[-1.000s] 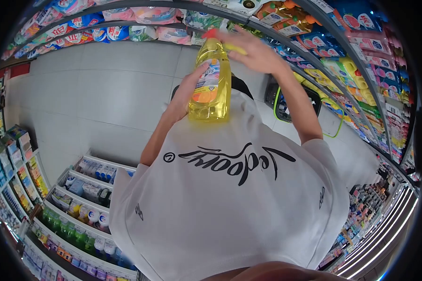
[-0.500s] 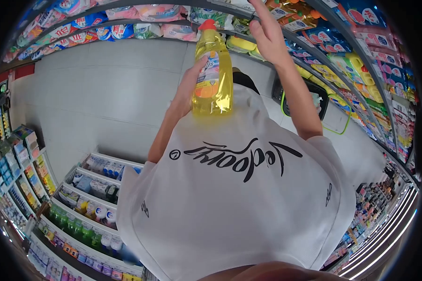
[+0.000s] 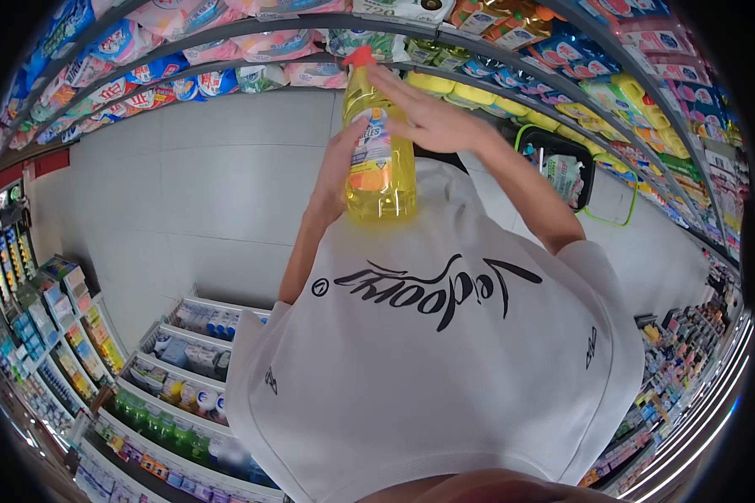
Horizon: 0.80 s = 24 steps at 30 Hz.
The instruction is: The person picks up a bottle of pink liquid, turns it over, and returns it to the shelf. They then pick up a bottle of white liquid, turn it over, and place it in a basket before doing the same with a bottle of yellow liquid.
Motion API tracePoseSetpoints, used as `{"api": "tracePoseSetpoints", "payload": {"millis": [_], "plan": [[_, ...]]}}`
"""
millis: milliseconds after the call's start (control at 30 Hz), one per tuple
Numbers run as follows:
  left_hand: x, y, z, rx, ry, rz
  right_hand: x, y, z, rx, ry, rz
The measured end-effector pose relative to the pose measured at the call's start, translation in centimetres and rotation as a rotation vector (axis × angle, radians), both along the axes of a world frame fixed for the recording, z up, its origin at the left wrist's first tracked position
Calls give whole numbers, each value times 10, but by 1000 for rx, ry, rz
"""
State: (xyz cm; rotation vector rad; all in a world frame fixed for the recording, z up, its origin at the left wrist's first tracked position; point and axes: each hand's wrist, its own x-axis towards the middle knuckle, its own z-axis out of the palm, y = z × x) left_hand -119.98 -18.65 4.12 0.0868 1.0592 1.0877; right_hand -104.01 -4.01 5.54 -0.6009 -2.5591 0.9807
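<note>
My left hand (image 3: 344, 155) is wrapped round a clear bottle of yellow liquid soap (image 3: 380, 197), which stands upright in front of my chest. The bottle has a red cap (image 3: 360, 57) and a label with orange fruit on it. From the right, my right hand (image 3: 432, 117) reaches across the bottle's neck and the upper part of its label. Its fingers are stretched out and slightly blurred, over or against the bottle; firm contact cannot be made out.
Curved-looking shelves (image 3: 310, 59) of detergent bags and bottles run along the front and right. A black basket with a green rim (image 3: 591, 180) holds some packages on the floor at right. More stocked shelves (image 3: 172, 381) stand behind me at lower left.
My right hand has come down from the upper shelf to the bottle. The left hand keeps its hold on the bottle, which has shifted only slightly.
</note>
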Motion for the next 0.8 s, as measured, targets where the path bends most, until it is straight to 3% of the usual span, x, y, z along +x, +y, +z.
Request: {"api": "tracePoseSetpoints", "payload": {"millis": [33, 67, 100, 167, 233, 300, 400, 800], "plan": [[2, -4, -1, -6, 0, -6, 3, -4, -1, -14, -254, 153], [3, -3, -1, -22, -2, 24, 9, 9, 2, -228, -52, 146], [3, -2, 0, -37, -4, 54, 10, 19, 6, -223, -48, 144], [0, -5, 12, -25, 12, 50, 14, 25, 11, -436, 243, -165], [-3, 2, 19, 12, 35, 44, 12, 27, 10, -390, 271, -264], [-4, 0, 21, 79, 180, 44, 12, 21, 6, -727, 267, -340], [-4, -1, 23, 102, 204, 74, 7, 4, 5, -942, 225, -263], [-11, -4, 17, 340, 282, 134, -11, -31, 17, -940, 195, -68]]}}
